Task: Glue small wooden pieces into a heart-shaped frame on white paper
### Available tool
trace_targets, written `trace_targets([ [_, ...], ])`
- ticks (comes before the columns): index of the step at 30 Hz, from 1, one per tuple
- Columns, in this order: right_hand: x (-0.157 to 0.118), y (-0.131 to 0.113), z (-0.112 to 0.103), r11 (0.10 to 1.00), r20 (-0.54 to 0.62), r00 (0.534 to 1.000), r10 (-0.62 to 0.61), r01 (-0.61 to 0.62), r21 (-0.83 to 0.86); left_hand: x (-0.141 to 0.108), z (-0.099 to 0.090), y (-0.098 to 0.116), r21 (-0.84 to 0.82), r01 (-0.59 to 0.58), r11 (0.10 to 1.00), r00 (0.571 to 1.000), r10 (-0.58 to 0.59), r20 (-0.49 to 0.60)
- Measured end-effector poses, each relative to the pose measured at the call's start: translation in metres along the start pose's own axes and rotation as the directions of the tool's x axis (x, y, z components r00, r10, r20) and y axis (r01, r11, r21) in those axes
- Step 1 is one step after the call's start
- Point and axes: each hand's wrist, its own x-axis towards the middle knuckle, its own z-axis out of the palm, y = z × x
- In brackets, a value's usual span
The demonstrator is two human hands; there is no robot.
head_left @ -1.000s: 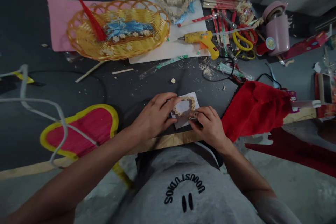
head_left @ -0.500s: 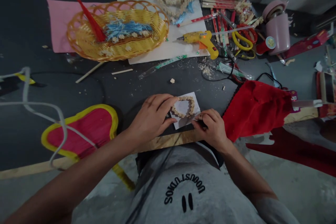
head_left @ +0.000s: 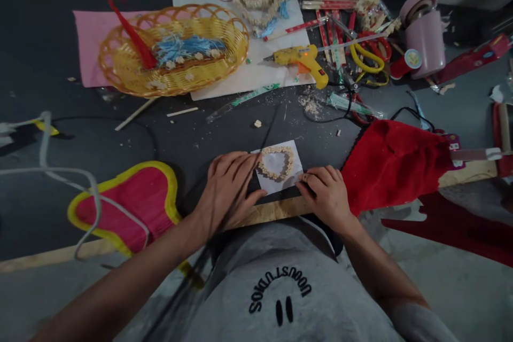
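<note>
A small white card (head_left: 277, 184) lies near the table's front edge, bearing a heart-shaped outline of small beige pieces (head_left: 289, 157). Along the card's left side rests my left hand (head_left: 228, 187), open, its fingers stretched out and its fingertips at the card's upper left edge. My right hand (head_left: 326, 195) has its fingers curled, with thumb and forefinger closed at the card's lower right corner. One loose beige piece (head_left: 257, 124) sits on the table just beyond the card.
Behind are a yellow basket (head_left: 116, 85) with blue tassels, a glue gun (head_left: 298, 59), scissors (head_left: 366, 59) and a pink tape dispenser (head_left: 427, 45). Red cloth (head_left: 395, 168) lies at right. At left, a white cable (head_left: 94, 187) crosses a pink-and-yellow shape (head_left: 128, 206).
My left hand has drawn slightly left, away from the beige heart, and its thumb now lies lower by the card. The right hand stays at the card's corner.
</note>
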Motion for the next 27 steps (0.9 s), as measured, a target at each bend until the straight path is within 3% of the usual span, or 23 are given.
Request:
trace_targets([
  [5, 0.002, 0.002, -0.001, 0.999, -0.009, 1.0, -0.018, 0.018, 0.043, 0.006, -0.003, -0.003, -0.043, 0.008, 0.999, 0.998, -0.005, 0.056],
  [11, 0.016, 0.01, 0.006, 0.977, -0.079, 0.994, -0.072, 0.087, 0.193, 0.008, 0.0, 0.002, 0.018, -0.035, 0.999, 0.994, 0.037, -0.1],
  [20, 0.026, 0.015, 0.009, 0.968, -0.087, 0.984, -0.155, 0.169, 0.188, 0.019, 0.014, 0.004, 0.068, -0.168, 0.984, 0.967, 0.177, -0.18],
  [27, 0.029, 0.013, 0.008, 0.975, -0.054, 0.983, -0.174, 0.179, 0.128, 0.026, 0.012, 0.002, 0.017, -0.164, 0.986, 0.979, 0.165, -0.116],
])
